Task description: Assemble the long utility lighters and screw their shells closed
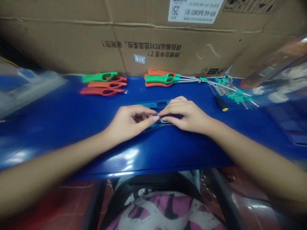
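Note:
Over the middle of the table, my left hand (pixel 133 122) and my right hand (pixel 188 114) meet fingertip to fingertip. Both are closed in a pinch around a small metal part (pixel 163 120), dark with a bright bent edge, mostly covered by the fingers. Directly beneath lies a blue lighter handle shell (pixel 153 128), largely hidden by my hands. Just behind them is a second blue handle shell (pixel 150 104), its inner side facing up and its right end behind my right hand.
Green, orange and red lighter handles (pixel 106 84) lie at the back left. More handles with metal tubes (pixel 159 80) sit at the back centre. A screwdriver (pixel 220 103) and teal-and-metal parts (pixel 236 92) lie on the right. A cardboard box (pixel 72 48) walls the back.

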Demonstrator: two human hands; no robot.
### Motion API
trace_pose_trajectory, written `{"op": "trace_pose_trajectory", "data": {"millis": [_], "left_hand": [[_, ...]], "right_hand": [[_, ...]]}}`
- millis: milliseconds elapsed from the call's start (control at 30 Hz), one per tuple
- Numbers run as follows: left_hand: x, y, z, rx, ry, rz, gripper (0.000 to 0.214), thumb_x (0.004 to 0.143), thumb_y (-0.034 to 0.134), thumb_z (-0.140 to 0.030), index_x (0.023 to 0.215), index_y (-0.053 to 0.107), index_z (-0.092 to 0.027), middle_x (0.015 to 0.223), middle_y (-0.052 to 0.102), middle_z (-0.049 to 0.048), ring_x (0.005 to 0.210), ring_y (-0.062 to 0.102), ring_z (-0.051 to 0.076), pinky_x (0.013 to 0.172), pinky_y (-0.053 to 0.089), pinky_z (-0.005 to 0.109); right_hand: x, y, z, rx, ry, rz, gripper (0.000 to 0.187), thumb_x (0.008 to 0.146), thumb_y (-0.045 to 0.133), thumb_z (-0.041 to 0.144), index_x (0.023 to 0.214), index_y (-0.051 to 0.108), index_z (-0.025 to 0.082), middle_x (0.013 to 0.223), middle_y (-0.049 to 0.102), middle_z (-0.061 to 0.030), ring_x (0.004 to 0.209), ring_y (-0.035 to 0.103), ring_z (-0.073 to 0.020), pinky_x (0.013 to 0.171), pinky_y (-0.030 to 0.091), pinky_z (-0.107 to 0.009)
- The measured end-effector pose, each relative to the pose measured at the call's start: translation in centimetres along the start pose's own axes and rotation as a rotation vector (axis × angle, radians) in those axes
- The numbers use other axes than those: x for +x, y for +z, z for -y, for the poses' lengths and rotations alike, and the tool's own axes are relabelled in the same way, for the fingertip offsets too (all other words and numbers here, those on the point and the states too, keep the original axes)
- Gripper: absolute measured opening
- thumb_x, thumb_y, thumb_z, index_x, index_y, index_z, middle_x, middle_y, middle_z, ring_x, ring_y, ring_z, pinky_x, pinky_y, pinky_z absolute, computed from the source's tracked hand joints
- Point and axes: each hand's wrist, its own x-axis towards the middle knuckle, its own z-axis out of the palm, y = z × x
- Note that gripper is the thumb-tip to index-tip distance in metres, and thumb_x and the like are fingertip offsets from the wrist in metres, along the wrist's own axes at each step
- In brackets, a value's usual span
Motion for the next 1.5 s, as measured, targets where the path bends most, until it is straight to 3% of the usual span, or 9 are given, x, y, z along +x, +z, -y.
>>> {"op": "trace_pose_trajectory", "data": {"millis": [100, 200, 533, 800, 967, 1100, 1300, 1500], "left_hand": [[-0.1, -0.4, 0.5, 0.249, 0.253, 0.027, 0.032, 0.083, 0.077, -0.036, 0.11, 0.077, -0.018, 0.103, 0.076, 0.0077, 0.087, 0.069, 0.018, 0.079, 0.058, 0.029], [-0.1, -0.5, 1.0, 0.354, 0.349, 0.106, 0.037, 0.085, 0.074, -0.03, 0.12, 0.072, -0.017, 0.113, 0.075, 0.0084, 0.107, 0.068, 0.023, 0.098, 0.054, 0.036], [-0.2, -0.6, 1.2, 0.345, 0.291, 0.146, 0.036, 0.09, 0.071, -0.034, 0.123, 0.072, -0.019, 0.113, 0.077, 0.0073, 0.103, 0.071, 0.021, 0.091, 0.057, 0.033], [-0.2, -0.6, 1.3, 0.346, 0.342, 0.16, 0.032, 0.091, 0.071, -0.03, 0.121, 0.072, -0.021, 0.111, 0.077, 0.0054, 0.102, 0.071, 0.02, 0.093, 0.057, 0.032], [-0.1, -0.7, 1.2, 0.391, 0.372, 0.181, 0.034, 0.093, 0.069, -0.028, 0.125, 0.069, -0.019, 0.11, 0.077, 0.0066, 0.103, 0.07, 0.02, 0.094, 0.056, 0.033], [-0.1, -0.7, 1.0, 0.419, 0.417, 0.207, 0.034, 0.096, 0.064, -0.025, 0.13, 0.066, -0.019, 0.121, 0.074, 0.0072, 0.11, 0.068, 0.021, 0.1, 0.053, 0.036], [-0.1, -0.7, 1.1, 0.453, 0.44, 0.249, 0.032, 0.1, 0.057, -0.024, 0.13, 0.066, -0.021, 0.116, 0.074, 0.0064, 0.104, 0.066, 0.02, 0.095, 0.055, 0.034], [-0.1, -0.8, 1.1, 0.481, 0.433, 0.27, 0.031, 0.1, 0.057, -0.024, 0.129, 0.067, -0.019, 0.112, 0.074, 0.0069, 0.104, 0.065, 0.021, 0.094, 0.054, 0.033]], "right_hand": [[-0.2, 0.0, -0.7, -0.013, 0.003, 0.02, 0.012, 0.095, 0.066, 0.021, 0.1, 0.077, 0.021, 0.096, 0.08, -0.0034, 0.089, 0.068, -0.0185, 0.093, 0.037, -0.037], [-0.2, 0.1, -1.2, -0.04, 0.022, 0.061, 0.013, 0.096, 0.065, 0.022, 0.101, 0.077, 0.022, 0.1, 0.08, -0.0037, 0.093, 0.067, -0.0191, 0.094, 0.035, -0.038], [-0.4, 0.2, -1.6, -0.084, 0.026, 0.098, 0.015, 0.096, 0.065, 0.026, 0.101, 0.078, 0.022, 0.099, 0.077, -0.0045, 0.093, 0.064, -0.0197, 0.09, 0.035, -0.038], [-0.2, 0.2, -1.1, -0.253, -0.087, 0.168, 0.023, 0.101, 0.055, 0.026, 0.103, 0.078, 0.022, 0.095, 0.076, -0.005, 0.09, 0.059, -0.0203, 0.088, 0.032, -0.039], [-0.2, 0.1, -0.6, -0.203, 0.003, 0.122, 0.017, 0.099, 0.06, 0.027, 0.1, 0.075, 0.02, 0.097, 0.075, -0.0052, 0.092, 0.062, -0.0203, 0.085, 0.033, -0.037], [-0.2, -0.6, 0.1, -0.191, 0.071, 0.075, 0.013, 0.094, 0.06, 0.026, 0.088, 0.068, 0.019, 0.093, 0.072, -0.0048, 0.087, 0.061, -0.0191, 0.081, 0.033, -0.035], [-0.3, -0.9, 0.8, -0.212, 0.108, 0.206, 0.008, 0.09, 0.063, 0.023, 0.084, 0.068, 0.02, 0.092, 0.072, -0.0037, 0.09, 0.064, -0.0201, 0.08, 0.031, -0.034], [-0.2, -0.7, 1.0, -0.258, 0.076, 0.22, 0.014, 0.095, 0.059, 0.02, 0.088, 0.071, 0.018, 0.093, 0.073, -0.0048, 0.091, 0.066, -0.0202, 0.08, 0.032, -0.035]]}}
